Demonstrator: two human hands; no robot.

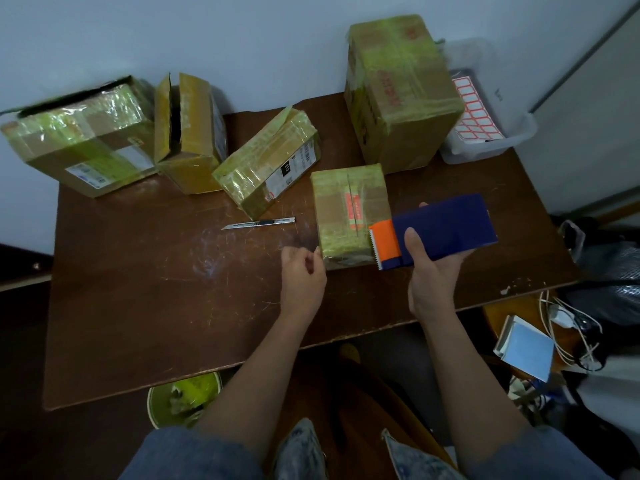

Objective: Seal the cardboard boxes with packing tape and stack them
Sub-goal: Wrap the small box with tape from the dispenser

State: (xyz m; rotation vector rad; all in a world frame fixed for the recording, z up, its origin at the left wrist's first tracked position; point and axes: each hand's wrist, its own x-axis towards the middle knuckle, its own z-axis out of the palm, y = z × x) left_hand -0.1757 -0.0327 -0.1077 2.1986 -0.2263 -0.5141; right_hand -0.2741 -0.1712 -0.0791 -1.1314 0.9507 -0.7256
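Brown scratched tabletop [138, 271] carries five cardboard boxes, all wrapped to some degree in glossy yellowish tape.

Head view, only view available:
- Small box [349, 213] lies flat, nearest the person, top seam facing up with a red label across it. Position suits taping: within reach of both hands.
- Right hand [433, 268] grips the tape dispenser [440, 230], blue body, orange toothed cutter end. Thumb lies over the near face, fingers curl under. Cutter end sits at the small box's right near corner, touching or just above it; cannot tell which. Judgement: held there to start or cut a strip.
- Left hand [304, 271] is at the small box's near left corner, fingers loosely curled, thumb and forefinger close together at the edge. Whether it pinches a tape end or only steadies the box cannot be told.
- Tall box [398, 95] stands upright at the back right, seemingly sealed.
- Tilted box [270, 161] leans mid-table; open box [187, 133] stands with its flaps gaping; wide box [79, 136] at far left overhangs the edge.
- Utility knife [258, 223] lies between the tilted box and the left hand, well apart from both.
- Plastic tray [491, 147] with label sheets sits at back right.

No boxes are stacked. Judgement: sealing stage, early to middle.
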